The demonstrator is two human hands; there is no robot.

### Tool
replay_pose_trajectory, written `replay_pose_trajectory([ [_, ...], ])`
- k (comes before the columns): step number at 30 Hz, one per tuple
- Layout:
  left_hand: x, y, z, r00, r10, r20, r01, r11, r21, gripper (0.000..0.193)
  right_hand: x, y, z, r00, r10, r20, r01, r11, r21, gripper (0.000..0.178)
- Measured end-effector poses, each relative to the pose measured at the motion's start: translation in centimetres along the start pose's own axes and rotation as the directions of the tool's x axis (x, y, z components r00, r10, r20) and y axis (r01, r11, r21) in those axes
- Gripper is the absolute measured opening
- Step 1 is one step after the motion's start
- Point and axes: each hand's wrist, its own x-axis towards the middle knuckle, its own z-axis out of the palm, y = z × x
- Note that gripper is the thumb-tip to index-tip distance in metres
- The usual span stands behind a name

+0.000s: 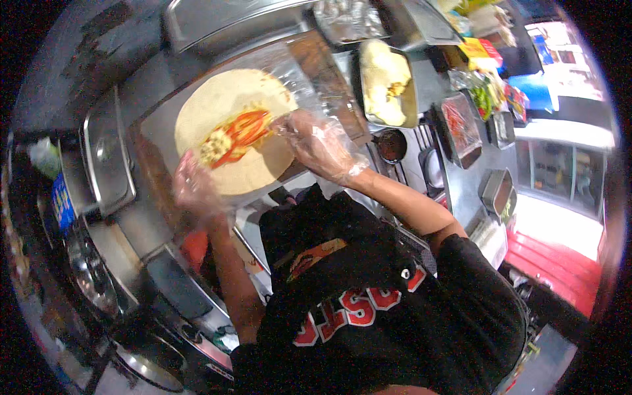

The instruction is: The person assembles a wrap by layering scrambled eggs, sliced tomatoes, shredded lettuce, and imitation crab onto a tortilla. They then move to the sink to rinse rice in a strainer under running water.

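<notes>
A large round flatbread (204, 99) lies flat on a brown board. Across its middle runs a strip of filling (242, 135), with red-orange slices and a pale, creamy clump at the left end. My right hand (316, 141), in a clear plastic glove, is at the flatbread's right side, its fingers drawn together by the filling's end. What they hold, if anything, is hidden. My left hand (195, 184), gloved the same way, is at the lower left edge of the bread. Motion blurs its fingers, so their grip is unclear.
The wooden board (316, 59) has clear plastic film on its right side. To its right stand a metal tray of pale yellow food (382, 85), a small dark bowl (392, 146) and a container of red shreds (459, 125). A metal tray (108, 148) is at left.
</notes>
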Motion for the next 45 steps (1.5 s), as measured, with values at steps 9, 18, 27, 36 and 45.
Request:
replay_pose_trajectory([
  [9, -5.0, 4.0, 9.9, 0.947, 0.199, 0.254, -0.208, 0.978, 0.008, 0.015, -7.0, 15.5, -10.6, 0.875, 0.370, -0.311, -0.466, 0.817, -0.339, 0.021],
  [18, -10.9, 2.9, 20.2, 0.768, 0.066, 0.637, -0.263, 0.939, 0.221, 0.020, -9.3, 22.8, -12.2, 0.902, 0.373, -0.217, -0.421, 0.870, -0.255, 0.026],
  [27, -13.7, 2.6, 25.6, 0.491, 0.251, 0.834, -0.785, 0.542, 0.299, 0.027, -6.6, 19.5, -14.9, 0.839, 0.514, 0.182, -0.409, 0.814, -0.413, 0.024],
  [36, -14.2, -1.7, 27.5, 0.501, 0.171, 0.849, -0.772, 0.533, 0.348, 0.031, -5.7, 21.3, -9.8, 0.903, 0.424, 0.067, -0.306, 0.746, -0.591, 0.021],
  [45, -14.2, 0.7, 27.0, 0.568, 0.112, 0.815, -0.645, 0.676, 0.357, 0.034, -6.3, 20.8, -12.6, 0.899, 0.418, 0.129, -0.318, 0.828, -0.462, 0.028],
])
